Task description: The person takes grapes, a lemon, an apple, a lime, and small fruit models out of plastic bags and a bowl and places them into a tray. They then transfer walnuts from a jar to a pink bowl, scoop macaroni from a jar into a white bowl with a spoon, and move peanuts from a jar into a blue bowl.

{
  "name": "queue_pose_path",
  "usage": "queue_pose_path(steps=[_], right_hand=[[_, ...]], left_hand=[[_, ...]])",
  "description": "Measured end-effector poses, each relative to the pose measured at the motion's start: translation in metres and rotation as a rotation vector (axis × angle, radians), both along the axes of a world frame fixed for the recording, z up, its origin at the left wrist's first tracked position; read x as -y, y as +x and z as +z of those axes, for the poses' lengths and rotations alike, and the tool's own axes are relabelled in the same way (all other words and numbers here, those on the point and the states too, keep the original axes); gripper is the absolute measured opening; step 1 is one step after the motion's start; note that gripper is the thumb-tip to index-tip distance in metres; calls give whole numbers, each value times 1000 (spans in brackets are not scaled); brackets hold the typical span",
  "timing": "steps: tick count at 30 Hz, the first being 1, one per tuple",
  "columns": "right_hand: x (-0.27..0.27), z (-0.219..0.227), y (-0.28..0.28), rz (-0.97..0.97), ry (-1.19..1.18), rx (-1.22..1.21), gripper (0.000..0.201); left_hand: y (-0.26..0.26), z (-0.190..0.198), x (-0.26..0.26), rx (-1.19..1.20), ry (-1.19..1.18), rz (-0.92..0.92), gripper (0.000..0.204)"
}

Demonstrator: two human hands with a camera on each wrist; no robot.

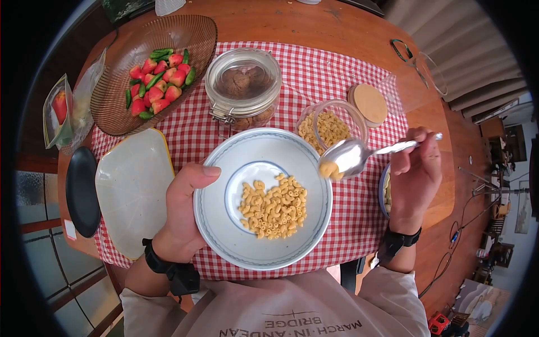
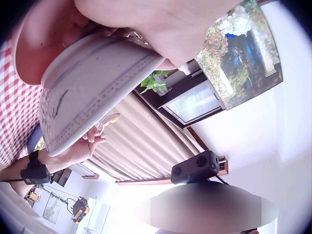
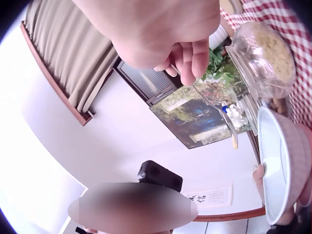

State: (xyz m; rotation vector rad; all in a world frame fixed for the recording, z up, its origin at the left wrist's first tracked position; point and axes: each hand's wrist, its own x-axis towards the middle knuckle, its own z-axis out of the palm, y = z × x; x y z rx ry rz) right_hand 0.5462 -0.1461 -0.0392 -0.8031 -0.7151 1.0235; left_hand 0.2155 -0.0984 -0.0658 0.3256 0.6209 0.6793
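My left hand (image 1: 182, 210) grips a white bowl with blue rings (image 1: 223, 163) at its left side, thumb over the rim. A pile of elbow macaroni (image 1: 275, 208) lies inside the bowl. At the right, my right hand (image 1: 416, 177) pinches the handle of a metal spoon (image 1: 351, 154). A few macaroni pieces (image 1: 330, 169) sit at the spoon's tip, which overlaps the bowl's right rim in the head view. Behind the spoon is an uncovered clear jar of macaroni (image 1: 323, 126). In the left wrist view the bowl's outer wall (image 2: 92, 92) is tilted, held from above in that picture.
A round wooden lid (image 1: 368, 105) lies beside the macaroni jar. A clamp-top jar of walnuts (image 1: 242, 84) stands behind the bowl. To the left are a white tray (image 1: 132, 191), a black oval plate (image 1: 83, 191) and a brown basket (image 1: 196, 33) of red fruit and green peppers.
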Motion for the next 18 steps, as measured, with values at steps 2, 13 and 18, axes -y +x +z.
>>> queue_pose_path(steps=[2, 13, 18], right_hand=[[0, -1, 10, 20, 93, 50, 27], [3, -4, 7, -234, 592, 713, 33], [6, -2, -12, -28, 479, 890, 34]], left_hand=[[1, 0, 1, -17, -3, 7, 68], [1, 1, 1, -30, 2, 10, 67], [1, 0, 0, -22, -2, 11, 67]])
